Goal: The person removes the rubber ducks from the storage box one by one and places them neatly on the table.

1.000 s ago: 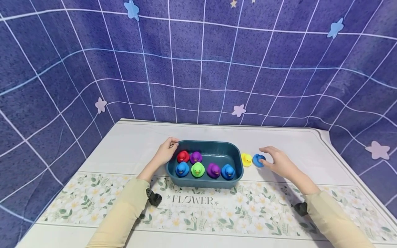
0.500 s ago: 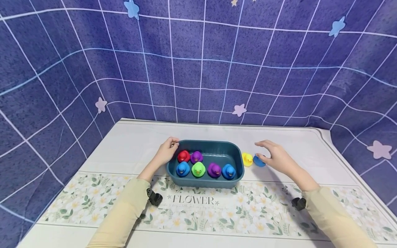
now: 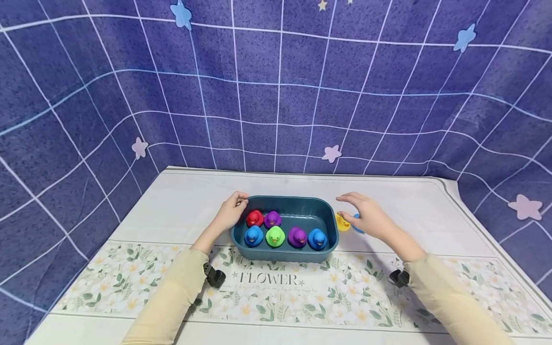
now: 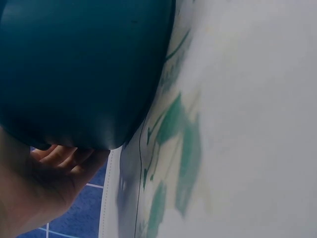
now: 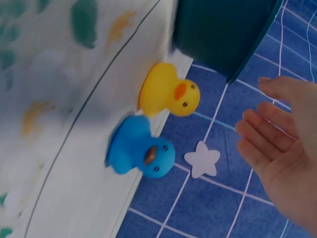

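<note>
Person's left hand (image 3: 230, 211) rests at the far left corner of a dark teal bin (image 3: 284, 255), fingers against its outer wall, though whether they clamp the rim cannot be told; the right hand (image 3: 366, 215) hovers above the bench (image 3: 194, 191) with thumb and fingers spread apart, holding nothing. Beneath it, just off the bin's right end, sit a yellow duck (image 5: 166, 91) and, on its far side from the bin, a loose blue duck (image 5: 138, 148), so close together that contact between them is hard to judge; inside the bin stand a red duck (image 3: 255, 218) and a purple duck (image 3: 272, 220) at back left, with a blue duck, a green duck (image 3: 275, 236), a second purple duck (image 3: 297, 237) and another blue duck in a row along the front. The tight spacing looks like the chief hazard: a thumb lowered between the loose pair could knock the blue duck aside, and fingers closing on the yellow one might catch the bin's wall; a rounded body pinched off-centre could slip or tip; a hard bump at the right end, should the left hand's hold prove light, could slide the bin and jostle the ducks within.
</note>
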`<control>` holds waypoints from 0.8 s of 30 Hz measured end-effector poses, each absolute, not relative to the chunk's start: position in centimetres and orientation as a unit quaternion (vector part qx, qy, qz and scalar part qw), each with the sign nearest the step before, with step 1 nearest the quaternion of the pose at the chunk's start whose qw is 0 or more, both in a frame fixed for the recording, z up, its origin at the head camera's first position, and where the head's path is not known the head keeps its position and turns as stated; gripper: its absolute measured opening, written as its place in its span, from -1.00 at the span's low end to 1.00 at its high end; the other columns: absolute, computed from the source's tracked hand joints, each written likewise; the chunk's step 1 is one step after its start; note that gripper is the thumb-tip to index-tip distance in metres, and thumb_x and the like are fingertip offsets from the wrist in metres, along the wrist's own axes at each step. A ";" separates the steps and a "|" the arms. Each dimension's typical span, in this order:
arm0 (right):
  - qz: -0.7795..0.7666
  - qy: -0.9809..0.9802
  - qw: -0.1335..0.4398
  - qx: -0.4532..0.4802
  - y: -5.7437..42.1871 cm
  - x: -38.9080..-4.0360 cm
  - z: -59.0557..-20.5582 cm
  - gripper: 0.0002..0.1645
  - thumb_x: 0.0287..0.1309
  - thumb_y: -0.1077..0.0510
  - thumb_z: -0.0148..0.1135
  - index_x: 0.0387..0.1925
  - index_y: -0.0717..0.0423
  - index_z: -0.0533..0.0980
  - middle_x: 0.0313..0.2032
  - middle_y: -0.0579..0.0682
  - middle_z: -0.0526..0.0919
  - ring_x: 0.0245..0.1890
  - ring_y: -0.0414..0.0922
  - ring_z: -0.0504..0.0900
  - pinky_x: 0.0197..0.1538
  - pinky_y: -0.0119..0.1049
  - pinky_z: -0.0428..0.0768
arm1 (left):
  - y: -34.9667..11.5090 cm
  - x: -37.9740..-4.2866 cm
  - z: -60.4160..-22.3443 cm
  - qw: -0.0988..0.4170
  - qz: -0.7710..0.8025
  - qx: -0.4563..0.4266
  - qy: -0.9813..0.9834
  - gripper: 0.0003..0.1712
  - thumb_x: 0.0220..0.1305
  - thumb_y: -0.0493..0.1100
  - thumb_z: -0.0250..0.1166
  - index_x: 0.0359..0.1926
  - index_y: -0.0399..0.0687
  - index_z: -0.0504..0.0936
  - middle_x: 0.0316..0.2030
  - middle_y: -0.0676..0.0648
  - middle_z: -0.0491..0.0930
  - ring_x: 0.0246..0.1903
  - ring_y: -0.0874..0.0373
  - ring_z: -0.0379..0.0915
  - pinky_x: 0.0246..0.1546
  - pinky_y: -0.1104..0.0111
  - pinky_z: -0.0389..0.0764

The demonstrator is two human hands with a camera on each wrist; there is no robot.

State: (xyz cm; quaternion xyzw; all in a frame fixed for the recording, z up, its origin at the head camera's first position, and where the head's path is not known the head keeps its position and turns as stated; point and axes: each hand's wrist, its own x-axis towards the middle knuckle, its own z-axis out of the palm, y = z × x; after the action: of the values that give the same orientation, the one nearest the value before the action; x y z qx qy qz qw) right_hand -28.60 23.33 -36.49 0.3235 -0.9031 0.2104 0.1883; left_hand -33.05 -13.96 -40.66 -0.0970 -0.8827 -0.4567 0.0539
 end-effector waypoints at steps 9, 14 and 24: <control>0.216 -0.889 0.192 0.354 20.8 -29.1 -36.4 -0.58 0.12 0.16 0.29 0.01 0.26 0.52 -0.04 0.14 0.60 0.01 0.07 0.58 0.07 -0.04 0.53 | -14.1 -33.2 -40.8 0.050 -0.455 -0.089 -0.885 -0.70 0.40 -0.20 0.00 0.05 -0.26 0.43 0.02 -0.30 0.53 0.06 -0.13 0.43 0.13 0.08 0.40; 0.220 -0.880 0.194 0.374 19.6 -29.1 -36.2 -0.59 0.12 0.16 0.29 -0.01 0.27 0.53 -0.05 0.13 0.61 -0.01 0.04 0.59 0.07 -0.08 0.54 | -14.0 -33.3 -40.9 0.047 -0.454 -0.088 -0.886 -0.69 0.40 -0.19 -0.01 0.05 -0.26 0.43 0.03 -0.30 0.53 0.07 -0.14 0.42 0.13 0.07 0.40; 0.219 -0.872 0.178 0.400 17.4 -29.6 -36.3 -0.57 0.14 0.14 0.27 0.04 0.23 0.51 -0.02 0.10 0.59 0.00 -0.01 0.59 0.06 -0.14 0.56 | -13.9 -33.3 -40.8 0.052 -0.453 -0.095 -0.885 -0.70 0.39 -0.21 -0.01 0.05 -0.28 0.42 0.01 -0.32 0.53 0.06 -0.15 0.43 0.12 0.07 0.40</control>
State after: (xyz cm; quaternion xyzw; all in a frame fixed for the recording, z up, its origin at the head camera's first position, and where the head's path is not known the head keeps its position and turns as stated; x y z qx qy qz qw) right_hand -29.58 17.42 -36.29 0.4004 -0.8716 0.2195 0.1785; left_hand -33.32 -13.90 -40.76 -0.0946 -0.8848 -0.4534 0.0522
